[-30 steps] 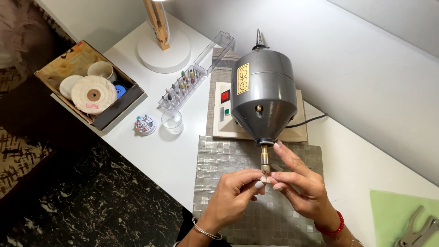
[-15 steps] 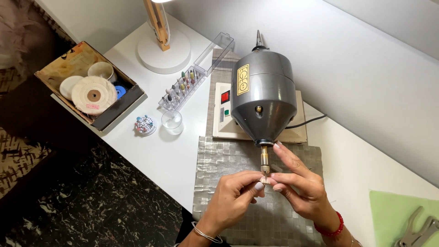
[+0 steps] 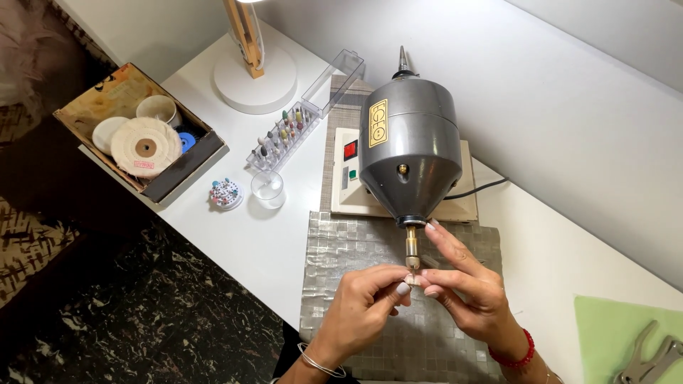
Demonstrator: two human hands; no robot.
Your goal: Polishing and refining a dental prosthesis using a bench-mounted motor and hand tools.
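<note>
A grey polishing motor (image 3: 408,158) stands on a cream base at the back of the white table (image 3: 270,245). Its brass spindle (image 3: 411,245) points toward me. Both my hands meet at the spindle's tip. My left hand (image 3: 366,306) pinches a small pale piece (image 3: 410,280) right at the tip, between thumb and forefinger. My right hand (image 3: 466,284) pinches the same piece from the other side, with its other fingers stretched up along the spindle. The piece is too small and too covered to tell its kind.
A silver checked mat (image 3: 341,256) lies under my hands. A clear rack of small burs (image 3: 281,135), a small glass cup (image 3: 269,188) and a round bur holder (image 3: 225,193) stand to the left. Farther left is a box with buffing wheels (image 3: 146,146). Behind stands a lamp base (image 3: 255,78). Pliers (image 3: 651,359) lie on a green pad at right.
</note>
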